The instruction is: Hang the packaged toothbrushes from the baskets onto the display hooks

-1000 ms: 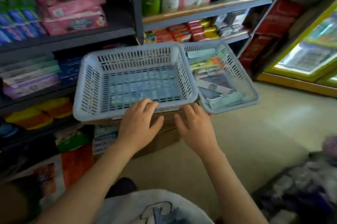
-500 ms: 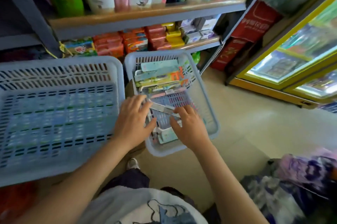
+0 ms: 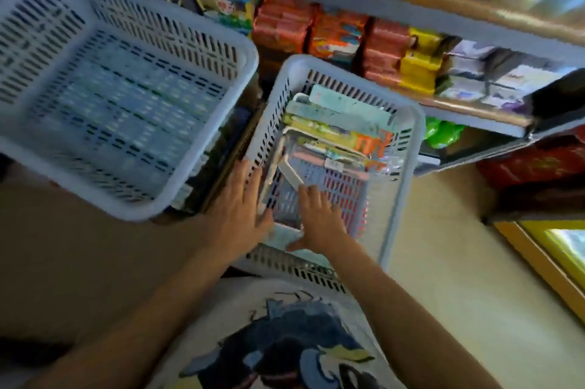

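Observation:
Two pale blue slotted baskets sit side by side. The left basket (image 3: 243, 65) holds nothing I can see. The right basket (image 3: 408, 148) holds several packaged toothbrushes (image 3: 335, 132) stacked at its far end. My left hand (image 3: 240, 201) lies with straight fingers against that basket's left wall. Inside the basket, my right hand (image 3: 319, 217) rests flat with spread fingers on a pale package (image 3: 285, 236) near the front. The view is blurred. No display hooks are visible.
Store shelves (image 3: 443, 103) behind the baskets carry red, orange and yellow boxes, with bottles on the shelf above. A yellow-framed cooler door (image 3: 550, 249) stands at the right. Beige floor lies to the right of the baskets.
My hands left the front rim of the left basket and went into the right basket. My head has tilted down and closer, so the baskets fill more of the view.

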A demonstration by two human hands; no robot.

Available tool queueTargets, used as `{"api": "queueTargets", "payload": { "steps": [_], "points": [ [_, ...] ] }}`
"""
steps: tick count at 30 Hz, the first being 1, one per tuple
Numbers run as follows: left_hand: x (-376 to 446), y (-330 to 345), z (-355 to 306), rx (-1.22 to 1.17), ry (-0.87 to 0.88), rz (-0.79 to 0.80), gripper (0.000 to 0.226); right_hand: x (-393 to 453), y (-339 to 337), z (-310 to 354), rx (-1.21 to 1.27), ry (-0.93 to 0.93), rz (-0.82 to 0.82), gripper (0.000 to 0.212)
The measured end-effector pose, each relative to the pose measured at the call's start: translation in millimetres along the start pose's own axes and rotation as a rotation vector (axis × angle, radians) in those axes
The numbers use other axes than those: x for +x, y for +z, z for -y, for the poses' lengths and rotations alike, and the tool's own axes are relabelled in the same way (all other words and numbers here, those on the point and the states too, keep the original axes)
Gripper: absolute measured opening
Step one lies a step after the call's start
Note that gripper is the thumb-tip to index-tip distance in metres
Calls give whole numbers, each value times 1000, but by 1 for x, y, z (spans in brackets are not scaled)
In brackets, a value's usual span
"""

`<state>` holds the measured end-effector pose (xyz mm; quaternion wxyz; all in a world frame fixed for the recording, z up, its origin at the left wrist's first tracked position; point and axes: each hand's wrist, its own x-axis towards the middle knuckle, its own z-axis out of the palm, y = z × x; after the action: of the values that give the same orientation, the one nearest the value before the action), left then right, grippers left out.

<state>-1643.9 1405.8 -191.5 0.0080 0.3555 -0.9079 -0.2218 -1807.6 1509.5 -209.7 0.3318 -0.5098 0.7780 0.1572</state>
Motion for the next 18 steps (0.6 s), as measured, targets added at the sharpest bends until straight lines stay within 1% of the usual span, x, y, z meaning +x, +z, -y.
{"api": "queueTargets", "payload": {
  "steps": [2, 4, 7, 8, 10, 12, 13, 16, 17, 18],
  "points": [
    [-21, 10, -8, -16, -136, -30, 82, -1, 22, -5, -114, -38, -19, 138],
    [-40, 18, -15, -24, -222, -73, 83, -1, 38, -12, -137, -51, -62, 136],
    [-63, 30, -22, -76, -341, -103, 93, 3, 51, -22, -116, -62, -109, 118],
    [-69, 34, -24, -86, -372, -99, 97, 3, 51, -23, -107, -63, -120, 117],
    [-81, 41, -27, -87, -386, -92, 107, 0, 48, -24, -78, -66, -158, 120],
    [-89, 46, -29, -79, -364, -86, 118, -1, 43, -25, 2, -49, -137, 126],
    [-92, 47, -29, -82, -358, -81, 122, 0, 39, -26, 34, -35, -125, 124],
    [-94, 49, -27, -71, -346, -54, 129, 10, 27, -35, 119, 11, -99, 102],
    [-93, 49, -27, -74, -345, -45, 130, 14, 22, -38, 128, 21, -81, 98],
    [-92, 49, -27, -83, -350, -36, 131, 17, 18, -40, 122, 29, -56, 98]
  ]
}}
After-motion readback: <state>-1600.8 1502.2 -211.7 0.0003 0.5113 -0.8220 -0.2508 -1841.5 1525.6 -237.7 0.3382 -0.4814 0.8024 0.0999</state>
